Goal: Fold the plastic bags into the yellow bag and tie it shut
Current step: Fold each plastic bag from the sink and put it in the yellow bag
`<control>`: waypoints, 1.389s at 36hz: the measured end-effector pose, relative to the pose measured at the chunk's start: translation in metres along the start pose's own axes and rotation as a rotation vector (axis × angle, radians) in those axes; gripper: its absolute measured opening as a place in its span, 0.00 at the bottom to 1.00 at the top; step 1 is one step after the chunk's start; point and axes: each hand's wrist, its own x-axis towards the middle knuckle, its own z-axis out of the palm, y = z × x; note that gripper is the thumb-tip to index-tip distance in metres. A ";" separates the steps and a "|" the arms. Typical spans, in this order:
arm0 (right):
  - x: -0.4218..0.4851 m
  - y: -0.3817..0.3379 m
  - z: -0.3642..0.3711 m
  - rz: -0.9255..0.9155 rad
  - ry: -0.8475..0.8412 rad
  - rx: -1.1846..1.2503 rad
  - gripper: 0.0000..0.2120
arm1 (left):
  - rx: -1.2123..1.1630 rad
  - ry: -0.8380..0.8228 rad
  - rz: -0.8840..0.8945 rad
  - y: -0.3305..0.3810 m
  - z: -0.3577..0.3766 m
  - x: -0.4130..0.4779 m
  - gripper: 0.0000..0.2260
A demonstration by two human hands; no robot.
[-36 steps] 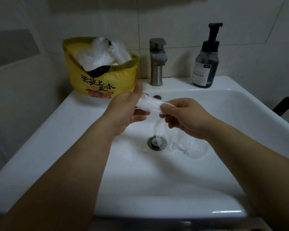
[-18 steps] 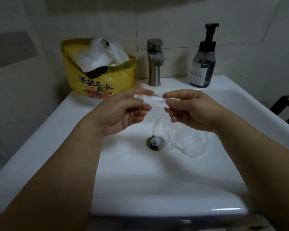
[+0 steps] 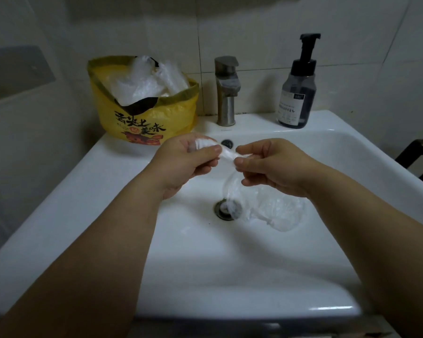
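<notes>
Both our left hand (image 3: 181, 165) and right hand (image 3: 272, 168) pinch the clear plastic bag (image 3: 227, 155) by its twisted neck above the sink (image 3: 103, 196) — light, limp, slippery film, we judge, its tail drooping by the drain (image 3: 219, 209) — so that gathered neck looks the surest hold for tucking it into the yellow bag (image 3: 147, 118).

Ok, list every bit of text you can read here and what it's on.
"舌尖上美味": black characters in two rows on the front of the yellow bag.
Small print on the label of the pump bottle: too blurred to read.
No print visible on the clear plastic bag pinched between the left hand and the right hand.
</notes>
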 end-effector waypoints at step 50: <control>0.136 -0.139 0.119 -0.477 0.279 -0.655 0.10 | 0.252 0.733 -0.028 0.091 -0.143 0.048 0.16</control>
